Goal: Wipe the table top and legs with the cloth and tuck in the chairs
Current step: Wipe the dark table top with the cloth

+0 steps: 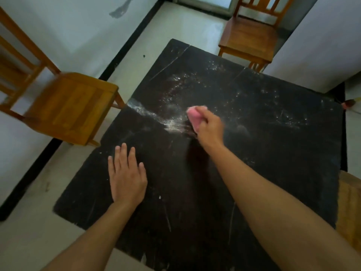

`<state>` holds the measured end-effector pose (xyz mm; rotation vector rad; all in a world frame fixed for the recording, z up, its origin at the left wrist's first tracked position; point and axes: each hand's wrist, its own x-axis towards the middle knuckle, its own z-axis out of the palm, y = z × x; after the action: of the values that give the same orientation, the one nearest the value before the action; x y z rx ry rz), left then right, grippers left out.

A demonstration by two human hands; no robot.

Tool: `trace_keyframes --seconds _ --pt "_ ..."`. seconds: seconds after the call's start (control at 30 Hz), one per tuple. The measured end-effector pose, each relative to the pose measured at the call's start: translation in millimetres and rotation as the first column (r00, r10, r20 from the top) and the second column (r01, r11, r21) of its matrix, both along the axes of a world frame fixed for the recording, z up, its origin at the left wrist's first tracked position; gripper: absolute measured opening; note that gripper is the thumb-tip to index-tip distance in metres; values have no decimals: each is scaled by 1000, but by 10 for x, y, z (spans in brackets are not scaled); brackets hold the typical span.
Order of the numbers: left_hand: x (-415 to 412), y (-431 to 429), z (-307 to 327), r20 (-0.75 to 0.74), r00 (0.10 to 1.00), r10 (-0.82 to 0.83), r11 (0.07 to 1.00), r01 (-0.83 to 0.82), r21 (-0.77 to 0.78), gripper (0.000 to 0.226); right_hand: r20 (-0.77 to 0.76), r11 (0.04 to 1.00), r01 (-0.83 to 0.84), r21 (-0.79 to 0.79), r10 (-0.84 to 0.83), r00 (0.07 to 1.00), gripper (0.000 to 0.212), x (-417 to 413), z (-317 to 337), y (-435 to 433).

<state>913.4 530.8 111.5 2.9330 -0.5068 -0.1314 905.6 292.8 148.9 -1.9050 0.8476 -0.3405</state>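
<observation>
Right hand has its grip clenched round the pink cloth, pressed mid-bench to drag white residue. Left hand lies flat, grip released, on the black bench, likely bracing. Two chairs stand pulled out, untucked.

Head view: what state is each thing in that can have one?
table top: white specks and smears on far half
cloth: bunched, on table top, gripped by right hand
left hand: flat on table top, fingers straight
left chair: pulled out, not tucked
far chair: pulled out, not tucked
</observation>
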Motion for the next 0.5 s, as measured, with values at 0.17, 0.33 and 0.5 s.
trace_keyframes --seconds 0.17,0.33,0.5 --pt "494 348 -109 -47 999 -10 995 15 95 59 -265 903 389 -182 -427 865 37 -796 65 -620" --pt "493 387 -210 -22 999 -27 998 29 57 55 -195 891 237 -388 -331 923 51 -109 -369 80" --pt "509 421 -213 -33 999 -40 996 43 81 62 -130 952 -300 51 305 944 40 1359 -226 589"
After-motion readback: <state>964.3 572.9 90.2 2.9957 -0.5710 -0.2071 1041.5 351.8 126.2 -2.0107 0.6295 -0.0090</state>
